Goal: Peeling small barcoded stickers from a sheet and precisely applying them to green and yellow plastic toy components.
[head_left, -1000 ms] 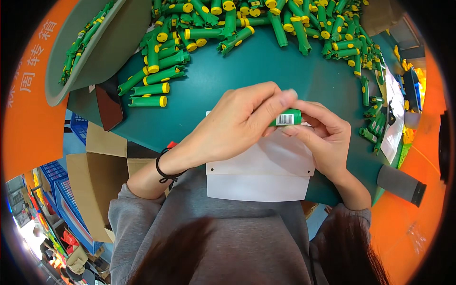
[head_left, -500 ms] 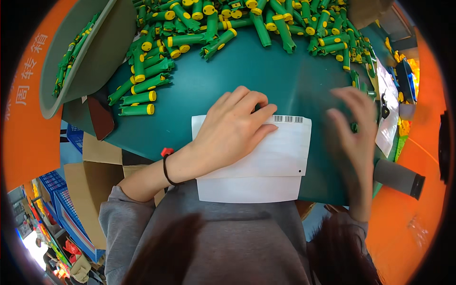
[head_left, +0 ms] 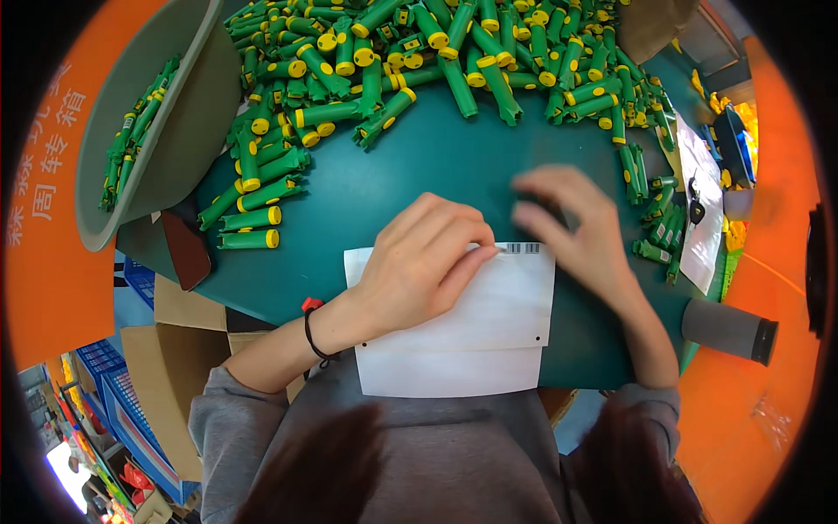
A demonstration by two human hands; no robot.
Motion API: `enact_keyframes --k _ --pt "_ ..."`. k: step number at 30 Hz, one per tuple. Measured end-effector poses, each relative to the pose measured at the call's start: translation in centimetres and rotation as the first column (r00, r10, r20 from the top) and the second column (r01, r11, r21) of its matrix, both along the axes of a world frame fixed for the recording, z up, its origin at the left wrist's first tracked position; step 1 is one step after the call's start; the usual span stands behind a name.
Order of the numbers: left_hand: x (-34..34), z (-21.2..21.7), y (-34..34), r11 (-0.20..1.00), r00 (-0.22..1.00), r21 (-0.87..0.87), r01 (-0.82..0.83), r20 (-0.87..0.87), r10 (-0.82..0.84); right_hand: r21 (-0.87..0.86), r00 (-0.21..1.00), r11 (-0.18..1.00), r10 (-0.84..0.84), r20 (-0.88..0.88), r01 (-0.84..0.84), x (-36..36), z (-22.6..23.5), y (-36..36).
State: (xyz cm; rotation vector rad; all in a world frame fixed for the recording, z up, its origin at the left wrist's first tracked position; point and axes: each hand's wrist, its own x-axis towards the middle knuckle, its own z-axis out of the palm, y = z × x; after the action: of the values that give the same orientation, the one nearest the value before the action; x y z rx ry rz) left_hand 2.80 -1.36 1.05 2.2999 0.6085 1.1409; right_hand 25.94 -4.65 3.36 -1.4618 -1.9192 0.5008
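A white sheet of labels (head_left: 454,306) lies at the near edge of the green table, with small barcode labels (head_left: 522,248) along its far edge. My left hand (head_left: 428,262) rests over the sheet, thumb and forefinger pinched at that edge. A small pale bit, seemingly a barcode label (head_left: 501,250), shows at its fingertips; the fingers hide most of it. Just right of the pinch, my right hand (head_left: 576,223) hovers over the table and the sheet's far right corner. Its fingers and thumb are apart, slightly blurred, with nothing seen between them.
Many green tubes with yellow ends (head_left: 419,35) are heaped across the far side. Several labelled tubes (head_left: 663,227) lie at the right. A grey bin (head_left: 196,131) leans at the left. A grey cylinder (head_left: 729,330) lies at the right edge, and a cardboard box (head_left: 179,367) stands lower left.
My right hand has moved left, from beside the tubes at the right toward my left hand. The left thumb and forefinger have closed together at the labels. The whole view has shifted slightly.
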Motion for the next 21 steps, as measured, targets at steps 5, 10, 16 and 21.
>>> enact_keyframes --k 5,10,16,21 --pt "-0.5 0.3 0.4 0.991 0.991 -0.085 -0.106 0.074 0.112 0.094 0.981 0.977 -0.192 -0.027 0.193 -0.2 0.0 9.8" --pt "-1.1 0.5 1.0 0.986 0.98 -0.087 -0.139 0.13 0.15 -0.019 0.979 0.981 -0.191 0.077 0.193 -0.9 1.3 9.7" --pt "-1.3 2.0 1.1 0.976 0.925 -0.182 -0.123 0.335 0.179 -0.455 0.634 0.858 -0.217 -0.743 -0.24 -4.3 2.5 1.7" --pt "-2.6 1.8 0.2 0.931 0.954 -0.358 0.068 0.295 0.044 -0.206 0.62 0.971 -0.089 -0.78 -0.12 -5.1 2.1 -1.8"
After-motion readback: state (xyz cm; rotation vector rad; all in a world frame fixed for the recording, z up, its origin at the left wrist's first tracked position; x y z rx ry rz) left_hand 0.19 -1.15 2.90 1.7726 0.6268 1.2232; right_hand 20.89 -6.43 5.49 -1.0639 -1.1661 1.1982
